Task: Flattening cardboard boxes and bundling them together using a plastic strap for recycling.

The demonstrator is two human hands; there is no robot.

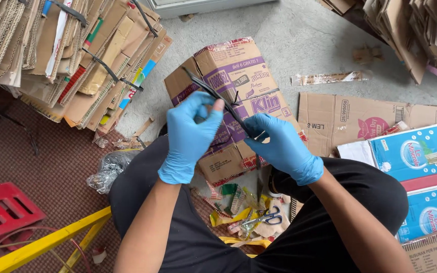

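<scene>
Strap work over a flattened carton

At frame centre I see my left hand and right hand both pinching a black strap above the flattened brown-and-purple carton; scissors lie below.

We hold a thin black strap that runs slantwise from upper left down to lower right across a flattened cardboard box. Our gloved thumb and fingers pinch it at two spots, and its upper end pokes free. The box is brown with purple printed panels, creased and folded flat, lying tilted over our knees and partly on the grey floor.
</scene>
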